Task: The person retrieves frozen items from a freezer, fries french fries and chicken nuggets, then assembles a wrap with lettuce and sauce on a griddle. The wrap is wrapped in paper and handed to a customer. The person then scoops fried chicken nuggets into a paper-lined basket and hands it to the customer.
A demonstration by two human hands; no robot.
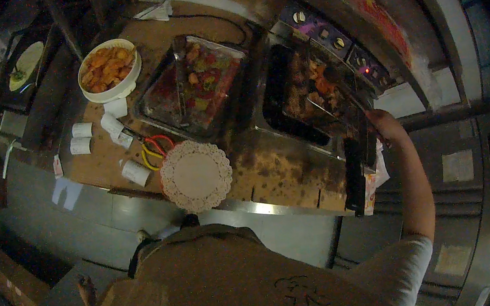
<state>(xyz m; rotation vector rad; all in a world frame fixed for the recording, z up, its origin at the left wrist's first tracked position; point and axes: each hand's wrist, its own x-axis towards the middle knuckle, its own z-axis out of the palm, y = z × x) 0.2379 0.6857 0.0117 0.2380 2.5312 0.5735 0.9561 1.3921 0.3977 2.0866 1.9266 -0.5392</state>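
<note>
At the right, my right hand (pixel 384 126) grips the dark handle of a long utensil (pixel 355 98). The utensil reaches over a fryer-like appliance (pixel 273 138) with knobs and a red light, where browned fried pieces (pixel 323 81) lie. What the utensil's far end looks like is hard to tell in the dim light. Low at the left, my left hand (pixel 86 289) hangs beside my apron, apart from the counter, its fingers too dark to read. A round paper doily (pixel 197 176) lies at the counter's front edge, beside scissors or tongs with red and yellow handles (pixel 155 150).
A metal tray (pixel 164 128) holds skewered or mixed colourful food behind a divider. Beyond it stands a white bowl (pixel 131 93) of orange-brown chips. Several printed paper slips (pixel 136 172) lie on the stained counter (pixel 274 167). A black handle (pixel 354 176) juts over the front edge.
</note>
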